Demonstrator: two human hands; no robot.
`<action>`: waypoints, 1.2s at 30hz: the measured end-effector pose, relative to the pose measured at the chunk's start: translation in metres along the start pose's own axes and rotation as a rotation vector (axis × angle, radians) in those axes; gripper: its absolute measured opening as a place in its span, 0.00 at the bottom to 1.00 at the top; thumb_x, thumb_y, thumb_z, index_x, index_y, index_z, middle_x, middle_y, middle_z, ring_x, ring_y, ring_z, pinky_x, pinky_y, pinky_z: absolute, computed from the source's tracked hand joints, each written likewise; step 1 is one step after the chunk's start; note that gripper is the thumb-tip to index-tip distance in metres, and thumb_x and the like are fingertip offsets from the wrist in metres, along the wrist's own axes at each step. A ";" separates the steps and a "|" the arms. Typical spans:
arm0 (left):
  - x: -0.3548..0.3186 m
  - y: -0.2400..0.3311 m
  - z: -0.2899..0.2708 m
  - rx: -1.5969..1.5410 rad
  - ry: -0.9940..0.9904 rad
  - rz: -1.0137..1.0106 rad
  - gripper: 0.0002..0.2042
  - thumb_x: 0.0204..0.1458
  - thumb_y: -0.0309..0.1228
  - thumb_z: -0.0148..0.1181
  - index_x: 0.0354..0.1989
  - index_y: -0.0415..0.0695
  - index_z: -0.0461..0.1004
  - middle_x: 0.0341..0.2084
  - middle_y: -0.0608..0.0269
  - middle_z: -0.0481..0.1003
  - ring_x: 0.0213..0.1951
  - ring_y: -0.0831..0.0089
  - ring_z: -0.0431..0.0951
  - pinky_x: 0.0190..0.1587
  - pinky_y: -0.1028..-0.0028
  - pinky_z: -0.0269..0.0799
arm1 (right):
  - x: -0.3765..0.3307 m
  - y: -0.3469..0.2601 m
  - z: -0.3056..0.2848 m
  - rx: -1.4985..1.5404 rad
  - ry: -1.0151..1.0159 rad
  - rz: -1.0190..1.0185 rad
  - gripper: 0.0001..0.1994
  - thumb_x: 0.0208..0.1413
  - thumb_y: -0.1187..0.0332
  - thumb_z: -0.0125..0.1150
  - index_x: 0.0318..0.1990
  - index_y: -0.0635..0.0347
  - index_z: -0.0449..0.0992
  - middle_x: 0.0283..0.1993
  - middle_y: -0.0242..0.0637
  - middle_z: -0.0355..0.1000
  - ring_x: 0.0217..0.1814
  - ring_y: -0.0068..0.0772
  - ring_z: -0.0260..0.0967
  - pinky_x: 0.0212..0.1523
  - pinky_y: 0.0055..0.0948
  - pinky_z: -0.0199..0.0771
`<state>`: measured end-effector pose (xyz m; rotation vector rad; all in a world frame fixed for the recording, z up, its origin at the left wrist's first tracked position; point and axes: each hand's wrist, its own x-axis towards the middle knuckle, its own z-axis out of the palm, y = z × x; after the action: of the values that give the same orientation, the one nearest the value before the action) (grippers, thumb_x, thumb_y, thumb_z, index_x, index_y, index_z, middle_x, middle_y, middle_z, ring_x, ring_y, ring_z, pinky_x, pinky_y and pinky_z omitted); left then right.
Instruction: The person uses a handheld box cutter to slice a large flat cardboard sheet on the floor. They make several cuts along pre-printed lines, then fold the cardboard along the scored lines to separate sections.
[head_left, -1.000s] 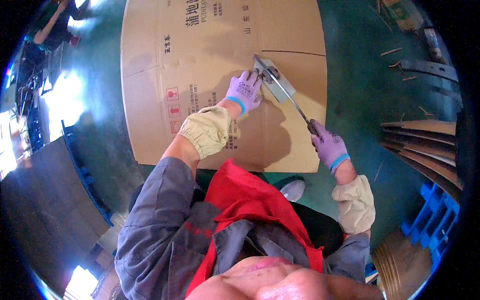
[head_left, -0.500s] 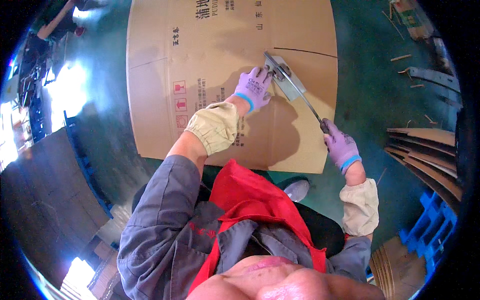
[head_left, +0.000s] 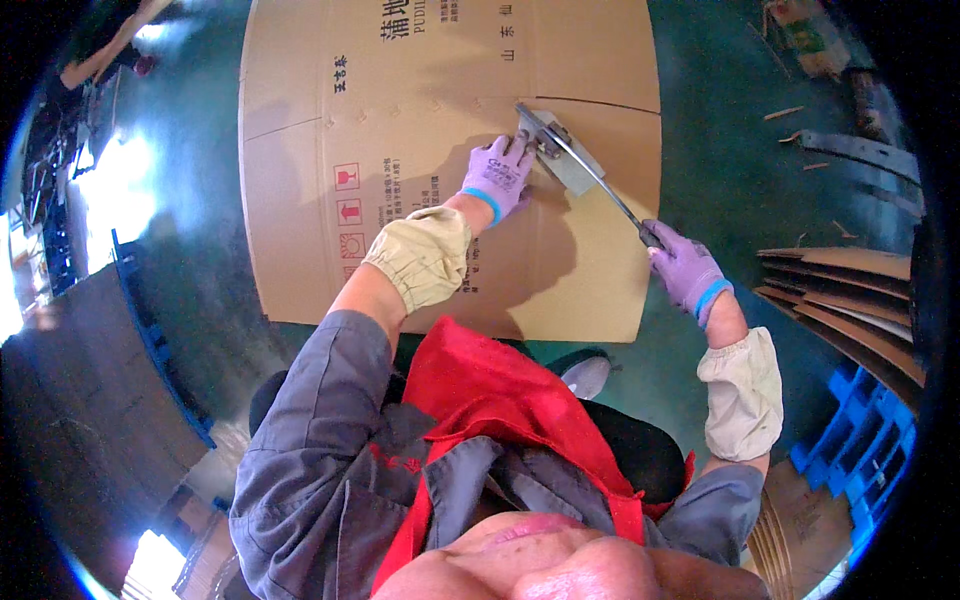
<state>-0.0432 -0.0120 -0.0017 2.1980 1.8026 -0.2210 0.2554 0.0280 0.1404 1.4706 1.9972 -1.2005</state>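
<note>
White glare (head_left: 118, 195) blazes at the left, and lower left too! Across the cardboard (head_left: 590, 300) spreads a soft, dark shadow (head_left: 540, 255); fisheye edges bend hard, corners swallowed in black.

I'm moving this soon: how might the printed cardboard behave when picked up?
The printed cardboard probably folds along its creases. Its broad, flat shape suggests sagging if lifted by one edge. Tilted, the grey plate on top might slide.

Left of the left hand (head_left: 497, 172), flat cardboard (head_left: 425, 130) offers passage; the metal bar (head_left: 598, 180) (slanting) blocks its right.
</note>
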 end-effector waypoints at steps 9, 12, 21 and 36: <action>0.000 0.007 -0.001 0.085 -0.063 -0.020 0.34 0.47 0.50 0.59 0.62 0.47 0.64 0.63 0.56 0.59 0.62 0.57 0.59 0.53 0.54 0.66 | 0.019 0.052 0.054 -0.104 0.049 -0.032 0.24 0.62 0.59 0.47 0.66 0.38 0.56 0.45 0.46 0.75 0.45 0.54 0.74 0.45 0.50 0.73; 0.004 0.008 -0.006 0.094 -0.116 -0.033 0.34 0.47 0.50 0.58 0.62 0.47 0.63 0.62 0.56 0.60 0.62 0.57 0.59 0.53 0.54 0.66 | 0.020 0.053 0.057 -0.131 0.081 -0.058 0.24 0.62 0.59 0.48 0.66 0.38 0.56 0.45 0.48 0.75 0.45 0.55 0.74 0.45 0.51 0.73; 0.002 0.009 -0.005 0.087 -0.088 -0.035 0.34 0.47 0.49 0.59 0.62 0.45 0.63 0.62 0.55 0.59 0.62 0.56 0.59 0.53 0.54 0.66 | 0.011 0.027 0.038 -0.175 0.058 -0.082 0.22 0.62 0.62 0.49 0.63 0.40 0.59 0.45 0.51 0.74 0.45 0.55 0.73 0.46 0.50 0.73; 0.006 0.010 -0.005 0.038 -0.131 -0.057 0.34 0.47 0.46 0.57 0.62 0.41 0.62 0.63 0.52 0.58 0.61 0.54 0.60 0.53 0.53 0.66 | 0.028 0.062 0.061 -0.138 0.111 -0.135 0.22 0.63 0.61 0.47 0.64 0.41 0.58 0.47 0.46 0.75 0.46 0.54 0.73 0.45 0.50 0.73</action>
<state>-0.0321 -0.0064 0.0023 2.1061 1.8049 -0.4054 0.2903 0.0001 0.0613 1.3809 2.2366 -1.0299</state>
